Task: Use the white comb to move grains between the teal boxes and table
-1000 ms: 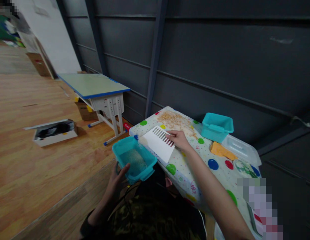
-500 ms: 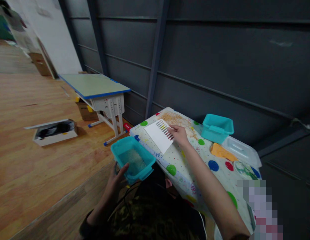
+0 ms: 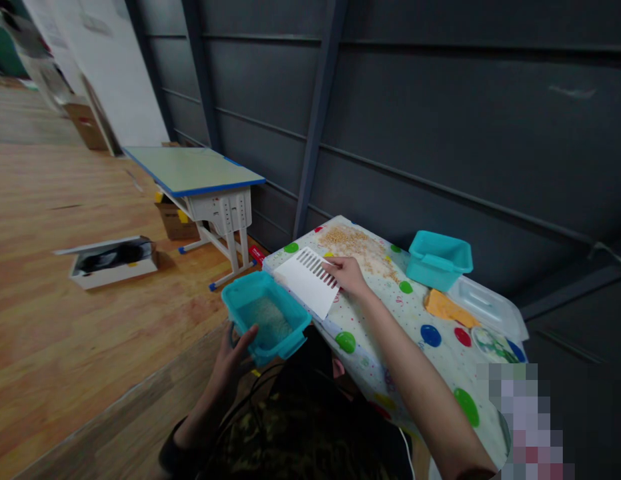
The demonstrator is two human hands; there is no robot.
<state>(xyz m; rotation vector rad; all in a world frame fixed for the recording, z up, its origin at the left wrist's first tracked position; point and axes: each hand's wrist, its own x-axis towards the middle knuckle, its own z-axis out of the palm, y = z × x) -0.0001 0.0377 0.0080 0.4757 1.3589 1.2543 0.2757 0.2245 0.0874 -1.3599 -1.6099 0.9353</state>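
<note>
My left hand grips the near left wall of a teal plastic bin, thumb over the rim. Pale, fine grains like rice lie on its bottom. The bin is held off the table, beside its front left edge. My right hand pinches the right side of a flat white slotted card, which has a row of narrow slots along its far end. The card is low over the tablecloth at the table's left edge. Beyond it, yellowish grains and a paler scatter are spread on the cloth.
The table wears a balloon-print cloth. At its back right stand a second teal bin, an orange cloth and a clear plastic lid. A school desk and an open white box are to the left. A person stands far off.
My right hand has drawn the slotted card left and toward me, away from the grains to the table's edge near the bin. My left hand and the bin stay nearly still.
</note>
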